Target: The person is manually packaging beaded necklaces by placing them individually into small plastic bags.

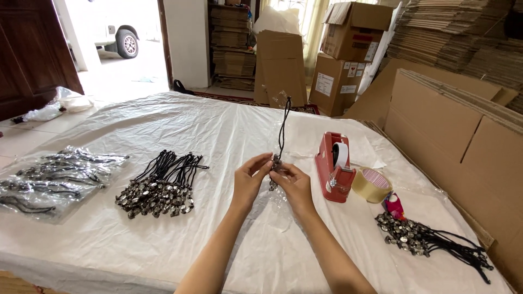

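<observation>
Both hands — left hand point(249, 177); right hand point(295, 185) — pinch the corded pendant point(277, 163) between them.

Left hand point(251, 177) and right hand point(294, 182) raised together, fingers point(265, 161) pinched, forearms converging

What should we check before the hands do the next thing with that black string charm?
1. Both hands on the charm: ok. The left hand and right hand pinch the black cord with metal beads.
2. Cord free: ok, it stands up untangled.
3. Clear plastic bag around it: cannot tell, only a faint sheen shows.
4. Red tape dispenser close: ok, just right of the right hand.
5. Tan packing tape roll close: ok, beside the dispenser.
6. More charms waiting: ok, the loose pile of black cords lies to the left.
</observation>
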